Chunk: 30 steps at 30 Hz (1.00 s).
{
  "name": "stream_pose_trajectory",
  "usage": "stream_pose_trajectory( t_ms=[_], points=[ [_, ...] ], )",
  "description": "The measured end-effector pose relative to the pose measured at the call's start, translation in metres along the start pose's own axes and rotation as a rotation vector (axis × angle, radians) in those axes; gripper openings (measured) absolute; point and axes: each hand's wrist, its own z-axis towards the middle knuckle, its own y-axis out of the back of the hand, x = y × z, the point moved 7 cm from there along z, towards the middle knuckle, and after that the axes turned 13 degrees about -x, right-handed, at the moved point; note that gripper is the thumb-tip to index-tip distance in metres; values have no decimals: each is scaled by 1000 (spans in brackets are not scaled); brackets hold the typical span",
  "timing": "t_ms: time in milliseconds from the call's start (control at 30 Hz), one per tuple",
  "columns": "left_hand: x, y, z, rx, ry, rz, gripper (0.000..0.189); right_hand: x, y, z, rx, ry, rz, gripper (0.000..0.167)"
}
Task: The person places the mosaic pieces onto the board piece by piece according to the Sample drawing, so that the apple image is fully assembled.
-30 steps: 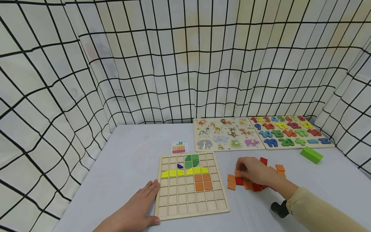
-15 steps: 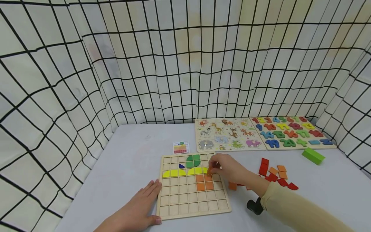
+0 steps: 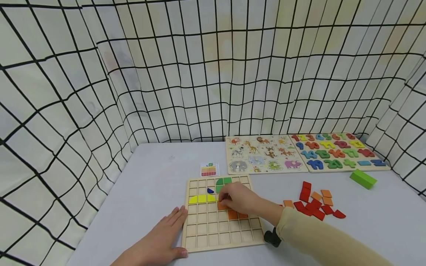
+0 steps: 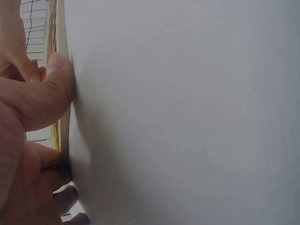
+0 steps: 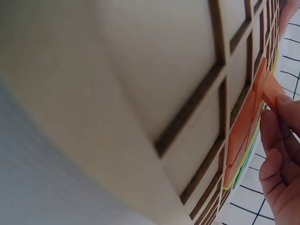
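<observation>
Orange tile tilts over gridded board

Pinched between thumb and fingers of the right hand, the tile slants beside orange squares; levelling it between the ridges before release should seat it cleanly. The left hand, fingers straight and gripping nothing, rests along the board's left edge, while red pieces lie loose on the bench
</observation>
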Motion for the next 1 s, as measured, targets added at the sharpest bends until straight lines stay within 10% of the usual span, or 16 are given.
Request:
stream_pose_trajectory(
  t_ms=[667, 1000],
  points=[
    [3, -4, 0, -20, -19, -15, 106, 5, 3, -4, 15, 52, -161, 11],
    [4, -4, 2, -15, -3, 5, 105, -56, 59, -34, 38, -131, -134, 9]
  ],
)
